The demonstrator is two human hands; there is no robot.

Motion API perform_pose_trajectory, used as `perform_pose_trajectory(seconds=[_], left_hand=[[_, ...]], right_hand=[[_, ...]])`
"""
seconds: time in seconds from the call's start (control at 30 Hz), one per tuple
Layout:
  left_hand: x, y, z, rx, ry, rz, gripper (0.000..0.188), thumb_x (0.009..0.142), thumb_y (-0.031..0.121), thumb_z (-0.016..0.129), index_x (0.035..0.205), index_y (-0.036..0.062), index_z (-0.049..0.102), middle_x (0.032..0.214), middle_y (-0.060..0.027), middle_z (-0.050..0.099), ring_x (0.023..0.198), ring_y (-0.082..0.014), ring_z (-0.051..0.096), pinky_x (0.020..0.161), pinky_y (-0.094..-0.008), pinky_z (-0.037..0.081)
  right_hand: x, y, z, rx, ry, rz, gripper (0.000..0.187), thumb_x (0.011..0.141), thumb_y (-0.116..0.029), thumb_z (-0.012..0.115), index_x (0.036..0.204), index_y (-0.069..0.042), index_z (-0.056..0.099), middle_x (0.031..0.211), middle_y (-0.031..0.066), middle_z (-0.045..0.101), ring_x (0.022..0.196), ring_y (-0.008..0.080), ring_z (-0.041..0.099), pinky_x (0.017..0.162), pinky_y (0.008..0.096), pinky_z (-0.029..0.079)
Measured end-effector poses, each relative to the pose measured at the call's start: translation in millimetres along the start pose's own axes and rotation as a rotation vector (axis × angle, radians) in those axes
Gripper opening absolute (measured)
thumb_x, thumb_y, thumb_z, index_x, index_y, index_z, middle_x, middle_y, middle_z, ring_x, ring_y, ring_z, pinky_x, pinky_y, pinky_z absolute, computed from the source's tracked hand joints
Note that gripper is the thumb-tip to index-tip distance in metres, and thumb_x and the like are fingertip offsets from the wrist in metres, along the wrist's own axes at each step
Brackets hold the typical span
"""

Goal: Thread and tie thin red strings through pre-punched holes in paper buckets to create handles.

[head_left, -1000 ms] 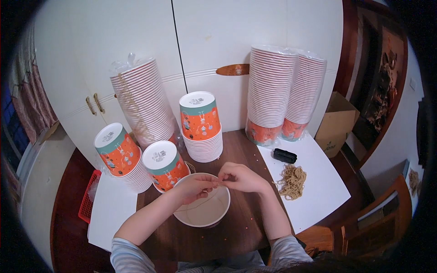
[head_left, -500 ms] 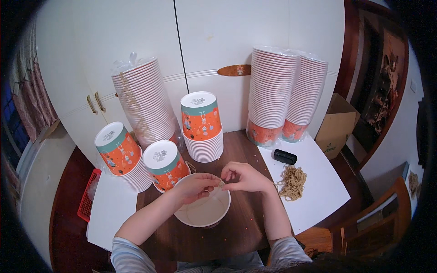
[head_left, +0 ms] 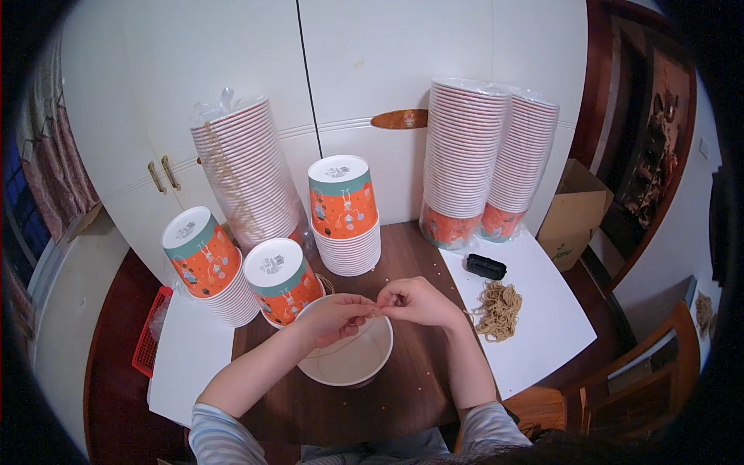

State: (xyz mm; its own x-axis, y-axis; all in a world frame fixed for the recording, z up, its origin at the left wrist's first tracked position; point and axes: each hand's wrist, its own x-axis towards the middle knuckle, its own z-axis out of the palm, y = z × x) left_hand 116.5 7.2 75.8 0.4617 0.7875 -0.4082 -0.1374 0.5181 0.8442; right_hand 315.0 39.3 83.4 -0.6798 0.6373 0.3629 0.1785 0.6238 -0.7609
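My left hand (head_left: 339,319) and my right hand (head_left: 417,301) meet over the far rim of a white paper bucket (head_left: 349,377) with its mouth up. Both are closed, thumbs and fingertips pinched together. Between them is a small bit of thin tan string (head_left: 375,313), mostly covered by the fingers. A strand of it curves across the inside of the bucket under my left hand. On the white board to the right lies a loose heap of tan string (head_left: 497,311).
Stacks of upturned orange and green paper buckets (head_left: 283,283) stand at the left and middle. Tall wrapped stacks (head_left: 465,155) are at the back right. A black case (head_left: 486,266) lies beyond the string heap. A wooden chair (head_left: 643,380) is at the right.
The fingers of my right hand have closed in toward the left fingertips, narrowing the gap between the hands. The strand inside the bucket has shifted.
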Motion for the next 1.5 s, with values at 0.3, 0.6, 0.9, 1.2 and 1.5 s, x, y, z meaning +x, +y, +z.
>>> perform_pose_trajectory(seconds=[0.3,0.6,0.9,1.2,1.5], left_hand=[[-1.3,-6.1,-3.7,0.225,0.024,0.097,0.014,0.083,0.01,0.053,0.094,0.0029,0.055,0.081,0.0009,0.055,0.066,-0.0036,0.045,0.055,-0.0176,0.036],[-4.7,-5.2,7.0,0.813,0.136,0.291,0.017,0.078,0.017,0.061,0.087,0.0039,0.059,0.076,0.0018,0.054,0.069,-0.0048,0.048,0.062,-0.0203,0.04],[-7.9,-3.2,3.3,0.62,0.159,0.251,0.013,0.078,0.018,0.06,0.086,0.0074,0.059,0.071,0.004,0.053,0.065,-0.0027,0.046,0.056,-0.0182,0.037],[-7.2,1.5,1.9,0.195,0.1,0.227,0.003,0.078,0.01,0.056,0.078,0.0082,0.054,0.071,0.0019,0.054,0.057,-0.0017,0.04,0.049,-0.0161,0.03],[-4.9,0.3,-9.0,0.098,0.087,0.227,0.008,0.078,0.005,0.056,0.083,0.0088,0.051,0.072,-0.0023,0.056,0.054,-0.0048,0.044,0.044,-0.0168,0.031]], right_hand=[[0.0,1.4,-3.7,-0.047,-0.02,-0.012,0.01,0.073,-0.01,0.064,0.078,-0.002,0.06,0.061,0.0033,0.056,0.055,0.0096,0.052,0.052,0.0238,0.042],[-0.7,2.4,-2.3,-0.004,-0.031,-0.028,0.01,0.075,-0.01,0.062,0.078,-0.002,0.06,0.061,0.0029,0.056,0.056,0.0093,0.052,0.053,0.024,0.042],[-1.1,1.9,-3.1,-0.051,-0.159,0.01,0.011,0.076,-0.013,0.061,0.079,-0.003,0.058,0.062,0.0031,0.058,0.055,0.0095,0.054,0.052,0.0238,0.043],[-0.9,4.5,0.6,-0.013,-0.156,0.057,0.012,0.075,-0.014,0.061,0.078,-0.003,0.058,0.061,0.0031,0.057,0.055,0.0097,0.054,0.053,0.0237,0.043],[3.5,8.3,6.4,-0.056,-0.124,-0.062,0.011,0.074,-0.013,0.062,0.078,-0.004,0.059,0.061,0.0023,0.055,0.054,0.0092,0.05,0.052,0.0243,0.041]])
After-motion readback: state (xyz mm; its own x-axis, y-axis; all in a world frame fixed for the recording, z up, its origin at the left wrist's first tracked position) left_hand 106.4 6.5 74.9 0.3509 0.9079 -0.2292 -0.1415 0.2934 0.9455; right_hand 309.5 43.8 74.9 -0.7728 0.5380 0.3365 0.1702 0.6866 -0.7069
